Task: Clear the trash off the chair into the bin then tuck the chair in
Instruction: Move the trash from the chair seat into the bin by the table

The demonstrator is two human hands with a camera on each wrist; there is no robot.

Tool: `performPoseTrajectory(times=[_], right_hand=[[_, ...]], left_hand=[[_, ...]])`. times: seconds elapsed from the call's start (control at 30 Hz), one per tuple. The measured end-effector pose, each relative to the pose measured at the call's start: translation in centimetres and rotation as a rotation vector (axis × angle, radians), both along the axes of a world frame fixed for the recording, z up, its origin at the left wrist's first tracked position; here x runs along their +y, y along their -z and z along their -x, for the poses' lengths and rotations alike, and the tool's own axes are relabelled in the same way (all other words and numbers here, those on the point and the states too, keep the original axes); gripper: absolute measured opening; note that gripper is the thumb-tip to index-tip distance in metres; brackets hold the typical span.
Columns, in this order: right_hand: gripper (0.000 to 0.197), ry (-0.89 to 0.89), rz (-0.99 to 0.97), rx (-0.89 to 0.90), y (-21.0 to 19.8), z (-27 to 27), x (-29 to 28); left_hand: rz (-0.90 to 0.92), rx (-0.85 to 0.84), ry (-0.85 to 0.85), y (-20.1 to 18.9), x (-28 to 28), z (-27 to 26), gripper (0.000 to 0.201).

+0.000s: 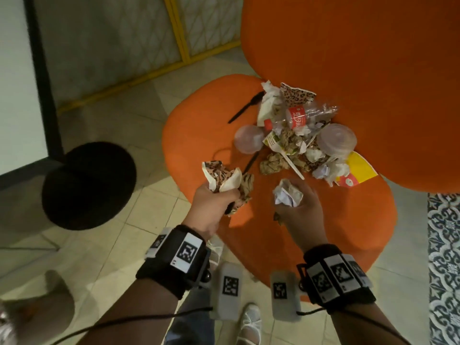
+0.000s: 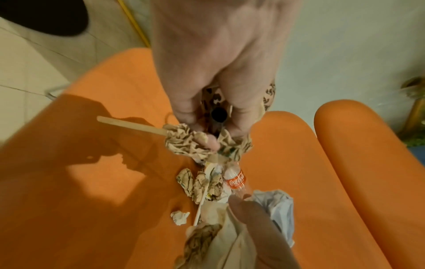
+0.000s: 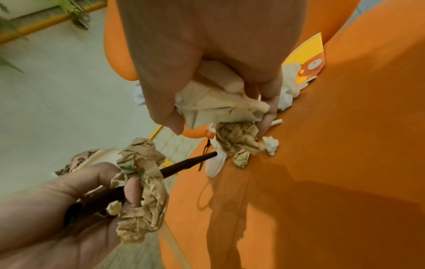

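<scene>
Item one, an orange chair (image 1: 199,115) with a rounded seat and a tall back, standing on pale floor tiles. Item two, a heap of trash toward the back of the seat: a crushed Coca-Cola bottle (image 1: 296,117) with a red cap, two clear plastic lids (image 1: 249,139), a black plastic fork (image 1: 245,107), a pale wooden utensil (image 1: 293,164), crumpled brown paper (image 1: 272,164), white tissue wads (image 1: 336,170), a torn leopard-print cup (image 1: 296,93), and a yellow printed carton (image 1: 359,169) at the right edge against the backrest. Item three, the left hand (image 1: 211,207), fingers closed around a bundle of a leopard-print paper cup (image 1: 221,174), a wad of brown paper (image 3: 140,174) and a black utensil handle (image 3: 184,166), held over the front left edge of the seat. Item four, the right hand (image 1: 302,207), fingers curled around a crumpled white paper ball (image 1: 287,192), held just above the seat in front of the heap. Item five, a black round bin (image 1: 87,185) on the floor to the left of the chair, apart from it.
</scene>
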State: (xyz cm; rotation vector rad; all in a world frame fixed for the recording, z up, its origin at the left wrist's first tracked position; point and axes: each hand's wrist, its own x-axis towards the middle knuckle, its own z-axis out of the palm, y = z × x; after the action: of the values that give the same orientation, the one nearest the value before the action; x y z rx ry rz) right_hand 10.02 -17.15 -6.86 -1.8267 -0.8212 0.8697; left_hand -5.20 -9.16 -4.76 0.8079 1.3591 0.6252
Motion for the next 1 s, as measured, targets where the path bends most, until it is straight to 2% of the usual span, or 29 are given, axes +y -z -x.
performPoseTrajectory(times=[0.07,0.17,0.27,0.37,0.43,0.5,0.57,0.67,0.77,0.83,0.87,1.0], right_hand=[[0.047,-0.029,-0.005,0.005,0.0,1.6,0.1],[0.042,-0.064,0.008,0.055,0.2,5.5,0.3],[0.046,-0.218,0.031,0.053,0.7,10.9,0.6],[0.049,-0.408,0.060,0.146,1.2,18.2,1.2],[0.054,-0.545,0.098,0.170,1.5,24.1,1.6],[0.050,-0.625,0.146,0.240,1.6,30.6,1.9],[0.044,-0.688,0.203,0.299,2.0,38.0,2.1],[0.045,-0.801,0.287,0.343,3.6,49.8,2.3],[0.047,-0.858,0.379,0.364,5.8,61.5,2.0],[0.052,-0.903,0.445,0.373,7.5,68.4,1.7],[0.054,-0.917,0.476,0.377,8.3,71.3,1.6],[0.060,-0.895,0.615,0.387,13.6,80.4,1.4]], left_hand=[[-0.017,-0.013,-0.022,0.2,-1.2,2.3,0.030],[-0.043,-0.020,-0.071,0.1,-3.1,7.4,0.024],[-0.021,-0.001,-0.142,0.7,-5.5,14.4,0.021],[0.016,0.053,-0.298,1.5,-8.3,23.1,0.019],[0.031,0.080,-0.434,1.9,-10.3,29.5,0.013],[0.066,0.098,-0.575,2.4,-12.5,36.3,0.005],[0.113,0.090,-0.701,3.4,-14.7,43.5,0.018],[0.153,0.079,-0.840,5.7,-16.9,54.0,0.003],[0.211,0.069,-0.989,8.5,-17.5,63.2,0.010],[0.268,0.062,-1.027,11.0,-17.2,68.6,0.018],[0.297,0.054,-1.031,12.4,-16.9,70.8,0.015],[0.399,0.079,-1.008,17.9,-15.3,77.4,0.020]])
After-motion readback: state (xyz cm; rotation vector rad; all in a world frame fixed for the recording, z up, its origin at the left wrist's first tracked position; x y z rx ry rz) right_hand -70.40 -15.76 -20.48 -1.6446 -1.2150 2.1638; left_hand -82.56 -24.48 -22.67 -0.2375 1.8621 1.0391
